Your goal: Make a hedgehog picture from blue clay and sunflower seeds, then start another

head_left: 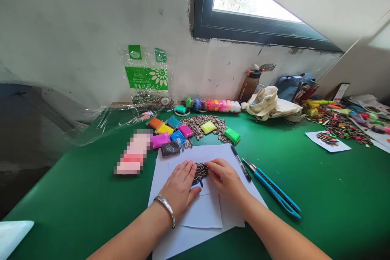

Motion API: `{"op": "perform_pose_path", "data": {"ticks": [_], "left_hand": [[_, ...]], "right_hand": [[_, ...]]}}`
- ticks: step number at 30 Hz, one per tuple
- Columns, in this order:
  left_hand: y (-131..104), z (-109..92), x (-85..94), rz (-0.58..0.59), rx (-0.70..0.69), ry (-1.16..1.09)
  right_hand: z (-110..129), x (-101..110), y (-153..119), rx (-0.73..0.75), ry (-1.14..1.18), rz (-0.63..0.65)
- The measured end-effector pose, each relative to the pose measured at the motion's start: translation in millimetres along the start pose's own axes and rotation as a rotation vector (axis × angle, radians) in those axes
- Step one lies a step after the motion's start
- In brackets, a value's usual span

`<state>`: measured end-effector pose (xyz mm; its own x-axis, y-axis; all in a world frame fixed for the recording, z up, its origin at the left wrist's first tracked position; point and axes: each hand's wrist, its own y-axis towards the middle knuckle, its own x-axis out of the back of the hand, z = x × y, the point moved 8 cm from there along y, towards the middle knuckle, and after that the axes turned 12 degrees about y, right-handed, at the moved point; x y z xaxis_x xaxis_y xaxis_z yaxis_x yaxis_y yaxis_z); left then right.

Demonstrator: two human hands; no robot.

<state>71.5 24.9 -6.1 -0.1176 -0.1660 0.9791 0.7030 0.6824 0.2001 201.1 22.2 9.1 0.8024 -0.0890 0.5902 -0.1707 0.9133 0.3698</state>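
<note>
A cluster of striped sunflower seeds (pixel 200 173) is set close together on white paper (pixel 207 215), with a bit of blue along its lower edge. My left hand (pixel 180 185) lies flat on the paper at the cluster's left side, fingers stretched out, a silver bangle on the wrist. At the cluster's right edge, the thumb and fingers of my right hand (pixel 224 176) are pinched together; whatever is between the fingertips is hidden. A black pen (pixel 240 163) rests on the paper to the right. Beside it on the green table is a blue utility knife (pixel 274 189).
Behind the paper lie several coloured clay packets (pixel 164 128) and a pile of loose sunflower seeds (pixel 198 124). Along the wall stand a seed bag (pixel 146 77), a brown bottle (pixel 250 86) and a cream cloth bag (pixel 271 105). A seed-covered card (pixel 328 141) lies at right.
</note>
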Motion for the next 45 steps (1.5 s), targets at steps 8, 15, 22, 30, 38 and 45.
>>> {"op": "perform_pose_path", "data": {"ticks": [8, 15, 22, 30, 38, 45], "left_hand": [[0.6, 4.2, 2.7, -0.013, 0.035, -0.07], [5.7, 7.3, 2.1, -0.013, 0.108, -0.152], [11.5, 6.5, 2.2, 0.027, 0.143, -0.164], [7.8, 6.3, 7.0, -0.032, 0.109, -0.218], [-8.5, 60.9, 48.6, -0.289, 0.396, -0.426], [-6.6, 65.5, 33.2, -0.215, 0.311, -0.38]], "right_hand": [[-2.9, 0.3, 1.4, -0.019, 0.001, -0.011], [-1.5, -1.6, 3.2, -0.029, -0.014, 0.01], [-1.5, -0.3, 2.3, -0.04, -0.001, 0.015], [-1.5, 0.7, 1.6, -0.042, 0.006, 0.001], [8.3, 6.0, 2.2, 0.024, -0.062, -0.031], [65.4, -15.7, 2.5, 0.275, -0.274, 0.17]]}}
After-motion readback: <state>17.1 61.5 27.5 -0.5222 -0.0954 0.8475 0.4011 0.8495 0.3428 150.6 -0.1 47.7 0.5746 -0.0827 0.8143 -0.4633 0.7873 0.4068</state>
